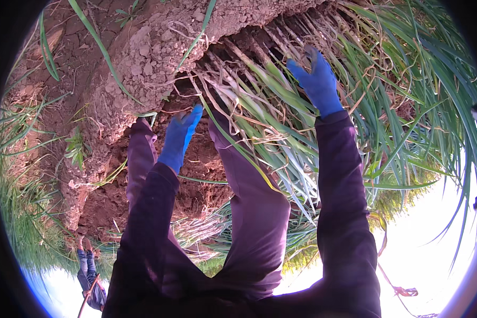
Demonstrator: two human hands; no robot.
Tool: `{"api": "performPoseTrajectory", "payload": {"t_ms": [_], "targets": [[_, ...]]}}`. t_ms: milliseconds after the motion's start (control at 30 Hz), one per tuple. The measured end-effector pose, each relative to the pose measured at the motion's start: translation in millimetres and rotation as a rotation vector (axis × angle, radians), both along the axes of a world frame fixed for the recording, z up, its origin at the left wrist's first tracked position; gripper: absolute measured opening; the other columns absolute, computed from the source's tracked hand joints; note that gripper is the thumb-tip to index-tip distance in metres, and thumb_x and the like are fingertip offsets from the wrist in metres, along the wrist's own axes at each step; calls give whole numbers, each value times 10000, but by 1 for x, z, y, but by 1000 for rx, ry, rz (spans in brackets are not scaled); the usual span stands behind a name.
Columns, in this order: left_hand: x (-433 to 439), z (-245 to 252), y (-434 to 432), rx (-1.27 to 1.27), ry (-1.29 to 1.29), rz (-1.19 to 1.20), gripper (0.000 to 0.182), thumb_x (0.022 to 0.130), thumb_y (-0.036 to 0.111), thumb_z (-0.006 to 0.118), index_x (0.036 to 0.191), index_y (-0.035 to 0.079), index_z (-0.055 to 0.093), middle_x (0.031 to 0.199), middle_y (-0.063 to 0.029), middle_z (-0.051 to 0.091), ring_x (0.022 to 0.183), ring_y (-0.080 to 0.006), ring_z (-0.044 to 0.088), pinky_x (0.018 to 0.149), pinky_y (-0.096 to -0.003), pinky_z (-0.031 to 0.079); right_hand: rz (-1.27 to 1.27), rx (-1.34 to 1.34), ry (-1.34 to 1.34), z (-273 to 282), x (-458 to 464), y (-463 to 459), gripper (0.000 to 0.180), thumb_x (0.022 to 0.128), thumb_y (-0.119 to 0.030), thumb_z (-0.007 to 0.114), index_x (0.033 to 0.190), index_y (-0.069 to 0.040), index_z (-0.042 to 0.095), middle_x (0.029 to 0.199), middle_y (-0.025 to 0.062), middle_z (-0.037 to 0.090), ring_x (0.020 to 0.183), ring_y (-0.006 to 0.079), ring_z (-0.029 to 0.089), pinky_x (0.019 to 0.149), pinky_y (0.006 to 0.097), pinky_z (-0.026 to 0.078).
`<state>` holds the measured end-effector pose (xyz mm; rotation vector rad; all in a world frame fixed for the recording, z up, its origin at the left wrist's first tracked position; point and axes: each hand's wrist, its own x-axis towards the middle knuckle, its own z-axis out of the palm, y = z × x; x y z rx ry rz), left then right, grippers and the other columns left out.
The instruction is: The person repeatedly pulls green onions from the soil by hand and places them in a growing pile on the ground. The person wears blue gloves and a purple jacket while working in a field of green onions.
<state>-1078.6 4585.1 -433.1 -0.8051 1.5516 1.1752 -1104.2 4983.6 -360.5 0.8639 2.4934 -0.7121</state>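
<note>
My right hand (317, 81), in a blue work glove, is over a dense row of long green onions (276, 85). Its thumb and fingers are apart, and no stalk shows between them. The onions lean over, with pale, dirt-covered stems at the soil bank and long green leaves spreading to the right. Above the dug reddish soil (200, 163), beside my left leg, is my left hand (179, 133), gloved in blue too. Its thumb stands a little off the foreshortened fingers, and I see nothing held. Dry leaves and one yellowing leaf hang near my right leg.
A crumbly soil bank (143, 59) runs along the far side. Pulled onions (202, 232) lie on the ground behind my legs. Another person (90, 278) with a long wooden handle (88, 294) stands in the distance at lower left. Grassy leaves (20, 210) grow along the left.
</note>
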Motion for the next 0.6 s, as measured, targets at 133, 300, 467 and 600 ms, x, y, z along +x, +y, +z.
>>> {"api": "performPoseTrajectory", "payload": {"t_ms": [133, 300, 467, 600], "targets": [[19, -49, 87, 258, -39, 160, 574, 924, 400, 674, 1342, 19, 581, 1237, -42, 629, 1085, -136, 590, 944, -306, 462, 82, 37, -271, -81, 5, 40, 1138, 737, -617, 790, 1485, 87, 300, 1474, 291, 438, 1376, 367, 446, 1131, 420, 364], [65, -99, 115, 297, -73, 71, 541, 980, 331, 639, 1435, 64, 523, 1332, 18, 568, 1183, -106, 545, 1050, -280, 407, -121, -368, -433, -132, 64, 74, 1189, 703, -616, 814, 1437, 170, 305, 1422, 300, 491, 1306, 340, 519, 1081, 387, 408], [71, -99, 154, 418, -242, 541, 738, 966, 565, 560, 1527, 137, 344, 1442, -35, 460, 1274, -176, 484, 1110, -361, 384, -252, -848, -347, -124, 49, 15, 511, 965, -331, 625, 1277, 72, 597, 1294, 139, 646, 1199, 175, 599, 1046, 308, 437], [52, -93, 189, 552, -307, 644, 826, 907, 740, 463, 1458, 126, 437, 1412, -104, 519, 1263, -286, 530, 1070, -472, 454, -314, -932, -230, -144, 78, 21, 541, 977, -405, 595, 1332, 4, 600, 1201, 72, 668, 1088, 139, 601, 982, 290, 449]]}}
